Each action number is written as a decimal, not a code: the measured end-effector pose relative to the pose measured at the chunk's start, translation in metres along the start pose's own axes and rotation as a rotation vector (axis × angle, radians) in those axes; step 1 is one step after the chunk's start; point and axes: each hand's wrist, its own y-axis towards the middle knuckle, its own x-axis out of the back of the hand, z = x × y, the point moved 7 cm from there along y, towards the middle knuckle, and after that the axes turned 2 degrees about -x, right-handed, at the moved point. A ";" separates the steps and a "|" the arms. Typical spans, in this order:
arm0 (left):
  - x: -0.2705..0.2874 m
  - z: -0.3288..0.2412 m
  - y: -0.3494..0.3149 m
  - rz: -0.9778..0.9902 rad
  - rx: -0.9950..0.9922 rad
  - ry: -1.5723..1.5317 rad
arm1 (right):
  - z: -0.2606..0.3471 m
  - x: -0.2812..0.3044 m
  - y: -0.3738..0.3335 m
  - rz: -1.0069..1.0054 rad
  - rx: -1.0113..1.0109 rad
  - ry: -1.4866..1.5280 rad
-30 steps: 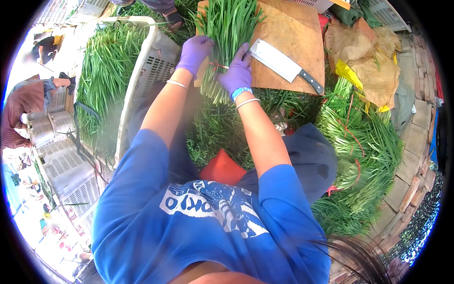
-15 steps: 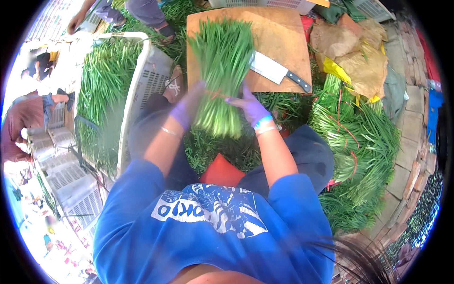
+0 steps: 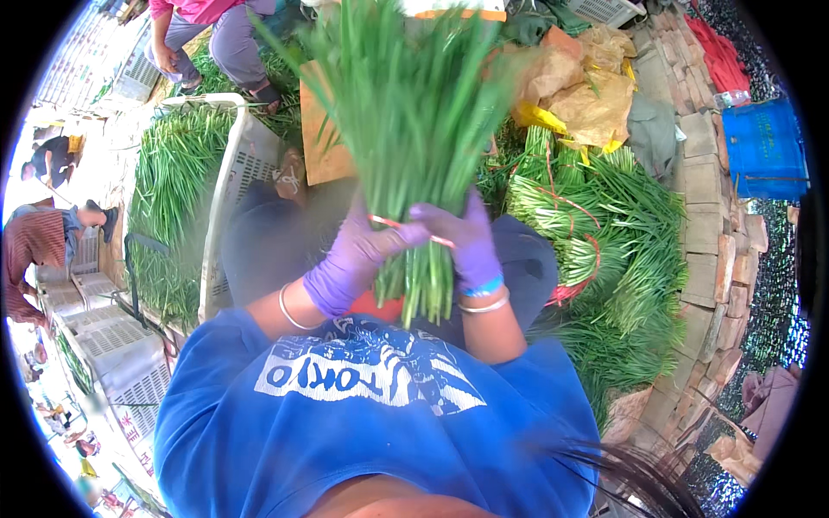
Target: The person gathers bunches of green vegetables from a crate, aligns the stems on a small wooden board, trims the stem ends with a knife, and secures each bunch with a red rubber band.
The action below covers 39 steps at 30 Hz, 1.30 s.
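A thick bunch of garlic chives [image 3: 414, 112] is lifted upright before my chest, its leaf tips smeared by motion. My left hand [image 3: 350, 259], in a purple glove, is closed around its lower part from the left. From the right my gloved right hand [image 3: 471, 246] grips it too, with the two thumbs near each other. Around the stalks runs a red band [image 3: 386, 222] at thumb height, and pale stalk ends hang below the hands. Behind the leaves part of a wooden board [image 3: 321, 129] shows; the cleaver is hidden.
A white crate [image 3: 231, 164] full of chives stands on my left. Several tied bunches [image 3: 596, 246] lie piled at my right, below brown sacking [image 3: 587, 99]. Bricks [image 3: 699, 224] edge the right side. Another person [image 3: 229, 39] sits at the far left.
Both hands have raised the bunch off the board and brought it toward my chest. It now covers much of the board and the cleaver. My view has shifted.
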 end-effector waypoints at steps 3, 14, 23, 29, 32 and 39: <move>-0.061 -0.036 -0.006 0.204 -0.124 0.014 | 0.044 0.017 -0.045 -0.094 0.385 -0.002; -0.074 0.036 0.028 0.427 -0.182 0.317 | -0.011 0.096 -0.042 -0.180 0.316 -0.070; 0.071 -0.010 0.130 0.167 -0.340 0.332 | 0.007 0.014 0.132 0.282 0.408 -0.320; 0.168 0.051 0.152 -0.022 -0.131 -0.059 | -0.046 -0.032 0.184 0.442 0.188 -0.224; 0.182 0.074 0.150 -0.041 -0.062 -0.205 | -0.059 -0.037 0.192 0.447 0.138 -0.219; 0.186 0.104 0.149 -0.048 0.026 -0.354 | -0.068 -0.057 0.202 0.428 0.121 -0.237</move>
